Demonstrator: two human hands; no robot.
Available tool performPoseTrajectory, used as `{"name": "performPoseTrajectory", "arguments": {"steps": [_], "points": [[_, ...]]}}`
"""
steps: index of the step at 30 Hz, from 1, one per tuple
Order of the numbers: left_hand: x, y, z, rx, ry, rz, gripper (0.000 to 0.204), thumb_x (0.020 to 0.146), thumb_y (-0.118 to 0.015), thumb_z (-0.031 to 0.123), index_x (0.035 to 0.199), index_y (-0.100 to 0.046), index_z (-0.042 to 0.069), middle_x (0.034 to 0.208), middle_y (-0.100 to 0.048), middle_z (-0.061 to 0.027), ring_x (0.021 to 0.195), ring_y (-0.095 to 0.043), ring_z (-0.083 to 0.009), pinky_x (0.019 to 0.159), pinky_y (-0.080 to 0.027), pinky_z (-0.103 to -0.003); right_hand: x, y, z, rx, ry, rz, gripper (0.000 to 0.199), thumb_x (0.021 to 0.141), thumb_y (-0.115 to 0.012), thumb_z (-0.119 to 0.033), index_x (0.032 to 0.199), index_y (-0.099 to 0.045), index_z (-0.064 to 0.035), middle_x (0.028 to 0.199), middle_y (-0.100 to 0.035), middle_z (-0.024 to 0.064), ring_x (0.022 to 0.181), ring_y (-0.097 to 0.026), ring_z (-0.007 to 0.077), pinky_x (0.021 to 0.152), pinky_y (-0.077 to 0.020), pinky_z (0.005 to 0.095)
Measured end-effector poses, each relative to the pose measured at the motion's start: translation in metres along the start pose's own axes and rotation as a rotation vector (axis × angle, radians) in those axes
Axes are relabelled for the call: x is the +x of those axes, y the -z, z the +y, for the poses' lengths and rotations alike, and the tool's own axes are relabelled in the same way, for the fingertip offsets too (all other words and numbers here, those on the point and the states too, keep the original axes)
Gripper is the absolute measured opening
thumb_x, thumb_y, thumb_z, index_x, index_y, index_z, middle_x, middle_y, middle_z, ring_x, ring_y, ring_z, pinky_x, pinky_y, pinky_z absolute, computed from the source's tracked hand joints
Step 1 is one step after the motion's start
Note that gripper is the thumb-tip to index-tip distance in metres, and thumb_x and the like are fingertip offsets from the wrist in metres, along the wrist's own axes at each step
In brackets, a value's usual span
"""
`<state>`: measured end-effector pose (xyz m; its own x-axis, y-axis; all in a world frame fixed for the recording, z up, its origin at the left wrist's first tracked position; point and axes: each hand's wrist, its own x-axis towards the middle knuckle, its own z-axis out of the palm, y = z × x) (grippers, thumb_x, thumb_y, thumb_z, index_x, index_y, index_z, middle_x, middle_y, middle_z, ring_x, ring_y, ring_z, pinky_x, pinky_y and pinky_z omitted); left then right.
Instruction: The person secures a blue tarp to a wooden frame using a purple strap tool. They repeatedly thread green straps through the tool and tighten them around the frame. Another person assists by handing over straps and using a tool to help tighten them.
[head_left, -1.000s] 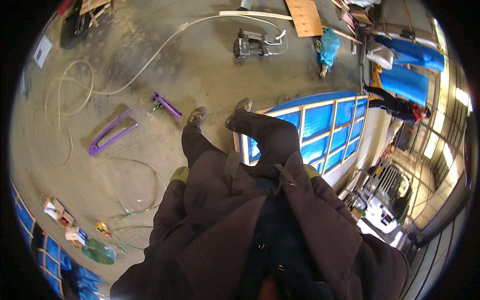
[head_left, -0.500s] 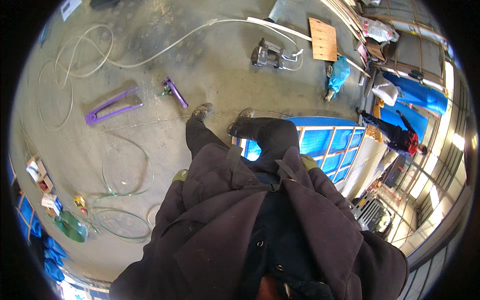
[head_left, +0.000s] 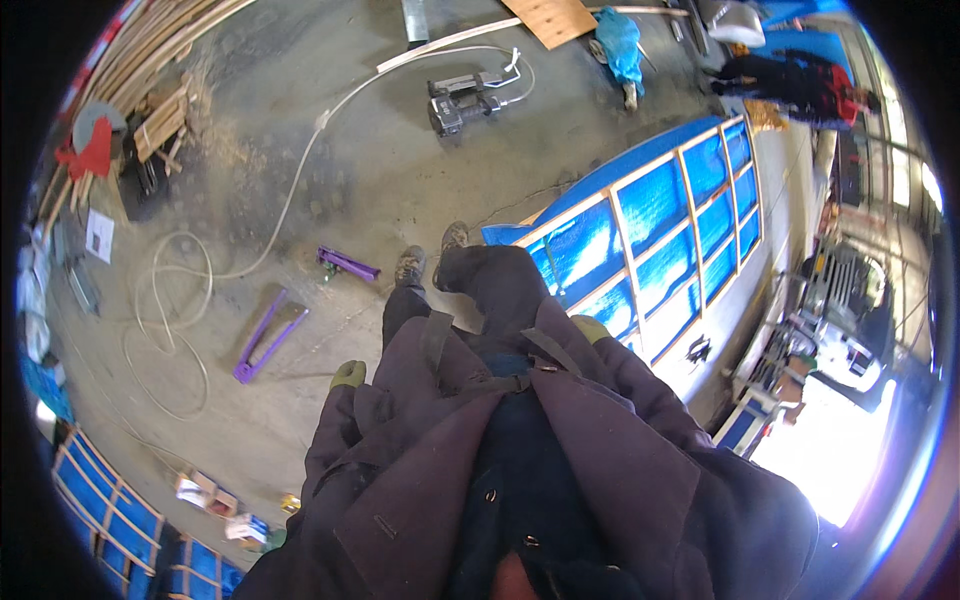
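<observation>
My left hand (head_left: 348, 373), in a yellow-green glove, hangs beside my dark coat. Its fingers are too little seen to tell how they are held. At my other side, my right hand (head_left: 590, 328) wears the same kind of glove and is mostly hidden by the sleeve, near the edge of a blue-covered wooden frame panel (head_left: 628, 240). Nothing shows in either hand. On the floor ahead to the left lie a purple tool with two long arms (head_left: 268, 338) and a shorter purple hand tool (head_left: 347, 264) with a bit of green on it.
A pale hose (head_left: 300, 180) loops across the floor to a black-and-grey tool (head_left: 465, 103). Timber strips (head_left: 165, 50) lie far left, a plywood sheet (head_left: 552, 20) ahead. Another person (head_left: 800, 88) stands far right. Small boxes (head_left: 207, 494) sit at lower left.
My view has turned to the right: floor items on the left have shifted down, the hose-fed tool left, and the blue panel up. The left glove shows more; both arms still hang down.
</observation>
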<state>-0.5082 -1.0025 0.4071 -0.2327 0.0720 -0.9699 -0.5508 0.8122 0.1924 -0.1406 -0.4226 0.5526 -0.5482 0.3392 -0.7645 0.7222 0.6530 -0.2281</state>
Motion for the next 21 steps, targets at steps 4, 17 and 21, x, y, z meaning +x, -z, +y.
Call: {"name": "performPoseTrajectory", "arguments": {"steps": [4, 17, 21], "points": [[-0.011, 0.019, 0.060, 0.118, -0.155, 0.051, 0.070, 0.101, -0.072, 0.052, 0.147, -0.067, 0.000, 0.143, -0.074, -0.0205, 0.136, -0.069, -0.0304, 0.115, -0.052, -0.041, -0.023, -0.042, -0.001, 0.082, -0.117, -0.103, 0.029, 0.102, -0.062, -0.029, 0.118, -0.078, -0.0108, 0.122, -0.078, 0.0160, 0.120, -0.072, 0.0367, 0.101, -0.0565, 0.0464], [-0.020, -0.016, 0.242, 0.605, -0.330, 0.009, 0.065, 0.102, -0.071, 0.051, 0.148, -0.070, 0.005, 0.144, -0.074, -0.0194, 0.138, -0.067, -0.0332, 0.118, -0.050, -0.043, -0.047, -0.182, 0.042, 0.464, -0.215, 0.013, 0.047, 0.112, -0.050, -0.039, 0.149, -0.069, -0.0174, 0.150, -0.068, 0.0191, 0.141, -0.061, 0.0419, 0.118, -0.0462, 0.0506], [-0.041, -0.045, 0.270, 0.573, -0.345, -0.001, 0.065, 0.102, -0.075, 0.047, 0.147, -0.068, 0.001, 0.144, -0.074, -0.0191, 0.137, -0.068, -0.0303, 0.117, -0.051, -0.042, -0.055, -0.174, 0.058, 0.565, -0.227, 0.019, 0.040, 0.109, -0.052, -0.038, 0.138, -0.072, -0.0174, 0.142, -0.071, 0.0200, 0.134, -0.064, 0.0434, 0.112, -0.0490, 0.0520]]}}
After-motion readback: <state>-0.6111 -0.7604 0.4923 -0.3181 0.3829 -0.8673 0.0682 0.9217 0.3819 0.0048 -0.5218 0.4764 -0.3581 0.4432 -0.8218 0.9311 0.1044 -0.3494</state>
